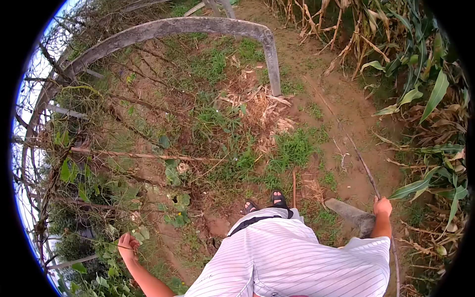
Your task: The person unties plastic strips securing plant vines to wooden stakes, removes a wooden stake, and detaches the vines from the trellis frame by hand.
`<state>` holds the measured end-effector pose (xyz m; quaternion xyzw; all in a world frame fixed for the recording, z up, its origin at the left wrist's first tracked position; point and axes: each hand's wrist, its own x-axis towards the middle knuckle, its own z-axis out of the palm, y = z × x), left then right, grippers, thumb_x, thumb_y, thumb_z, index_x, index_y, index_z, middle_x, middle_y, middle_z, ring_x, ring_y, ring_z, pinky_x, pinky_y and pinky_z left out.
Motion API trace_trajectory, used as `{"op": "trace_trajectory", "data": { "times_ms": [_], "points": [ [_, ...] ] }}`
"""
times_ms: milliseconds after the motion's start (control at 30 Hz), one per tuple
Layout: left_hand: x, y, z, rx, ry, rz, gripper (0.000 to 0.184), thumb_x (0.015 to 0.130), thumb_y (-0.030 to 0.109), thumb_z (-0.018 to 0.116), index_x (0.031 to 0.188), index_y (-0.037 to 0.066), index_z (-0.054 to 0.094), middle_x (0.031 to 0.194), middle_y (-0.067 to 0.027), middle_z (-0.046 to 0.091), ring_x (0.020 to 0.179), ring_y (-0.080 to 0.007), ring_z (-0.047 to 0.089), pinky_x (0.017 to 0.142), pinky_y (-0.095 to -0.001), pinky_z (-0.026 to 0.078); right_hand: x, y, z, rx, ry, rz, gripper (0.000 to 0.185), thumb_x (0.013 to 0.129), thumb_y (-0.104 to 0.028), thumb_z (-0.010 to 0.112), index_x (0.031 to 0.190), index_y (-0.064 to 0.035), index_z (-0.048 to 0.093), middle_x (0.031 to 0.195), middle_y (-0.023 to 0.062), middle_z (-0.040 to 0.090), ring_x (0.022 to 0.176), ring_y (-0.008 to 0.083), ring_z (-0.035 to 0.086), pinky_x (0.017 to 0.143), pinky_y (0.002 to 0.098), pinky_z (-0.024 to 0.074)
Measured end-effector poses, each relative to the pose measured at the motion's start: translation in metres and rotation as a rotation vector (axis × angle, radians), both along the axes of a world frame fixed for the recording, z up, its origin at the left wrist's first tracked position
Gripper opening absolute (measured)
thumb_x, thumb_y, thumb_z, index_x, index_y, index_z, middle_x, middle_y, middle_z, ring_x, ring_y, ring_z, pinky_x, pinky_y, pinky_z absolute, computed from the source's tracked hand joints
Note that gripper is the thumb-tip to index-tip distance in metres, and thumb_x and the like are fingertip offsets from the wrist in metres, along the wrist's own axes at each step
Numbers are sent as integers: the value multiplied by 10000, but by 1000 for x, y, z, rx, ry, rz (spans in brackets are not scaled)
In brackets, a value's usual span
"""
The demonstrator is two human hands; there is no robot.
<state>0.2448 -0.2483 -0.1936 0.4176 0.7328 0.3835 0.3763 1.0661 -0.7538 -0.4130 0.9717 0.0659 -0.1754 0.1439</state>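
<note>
At the lower left, my left hand (127, 246) is raised among the climbing vines, its fingers curled in. Pale green vine leaves (142, 233) touch or nearly touch its fingertips; whatever lies between the fingers is too small to make out. On the right, my right hand (382, 206) is wrapped round a long thin stick (357, 152). The stick runs forward over the dirt path and also back past my forearm. Beside that hand lies the end of a grey post (349, 214).
A grey concrete arch (198, 24) spans ahead, one leg standing by dry stalks (264, 111). Tangled vines (94, 123) and a horizontal pole (143, 155) fill the left. Corn plants (420, 99) line the right edge of the dirt path (331, 94). Grass (292, 148) grows before my feet.
</note>
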Motion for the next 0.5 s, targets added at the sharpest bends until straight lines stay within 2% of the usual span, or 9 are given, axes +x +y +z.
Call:
{"op": "trace_trajectory", "data": {
  "times_ms": [167,233,300,333,367,433,467,500],
  "points": [
    [37,-29,-13,-20,45,99,229,928,213,655,1000,-1,617,735,-48,614,551,-128,595,452,-243,467,47,56,3,51,-87,40,470,960,-480,533,1070,-39,653,1055,216,700,1004,383,680,869,485,538],
    [34,-37,-17,-74,0,87,226,927,207,655,1001,-2,612,741,-47,620,554,-129,597,458,-244,470,75,111,15,92,-95,56,413,961,-412,558,1129,-40,617,1061,211,688,1004,388,670,881,481,534],
    [37,-46,-17,-58,-43,119,233,930,193,648,1026,-16,607,746,-59,621,557,-135,600,469,-249,483,125,171,17,163,-297,226,380,929,-313,615,1198,-48,564,1133,193,651,1088,372,623,933,457,508],
    [37,-47,-19,-48,-52,83,238,934,189,641,1037,-23,604,748,-64,619,559,-138,602,474,-255,486,135,216,41,171,-464,303,460,886,-230,656,1291,-66,515,1195,176,602,1169,358,555,994,444,462],
    [34,-52,-17,-38,-53,61,244,938,185,633,1048,-30,601,749,-70,618,560,-140,603,478,-261,490,145,256,57,231,-675,414,536,866,-196,669,1358,-78,492,1265,172,580,1226,359,514,1017,452,433],
    [40,-63,-10,-37,-21,71,290,943,167,611,1123,-60,595,775,-85,637,589,-151,623,499,-265,498,143,346,81,443,-798,538,527,875,-168,661,1368,-64,505,1309,184,563,1233,368,510,1025,453,427],
    [49,-70,0,-63,-35,69,300,934,167,618,1128,-62,608,788,-90,647,608,-156,634,522,-265,506,136,390,85,585,-631,572,477,882,-167,658,1328,-48,538,1302,185,572,1232,363,516,1028,448,424],
    [59,-77,8,-69,1,70,253,957,190,602,1071,-35,629,804,-77,649,598,-142,629,515,-250,496,126,432,77,714,-453,625,431,888,-166,655,1289,-32,571,1296,186,581,1231,357,522,1032,443,421]
  ]
}}
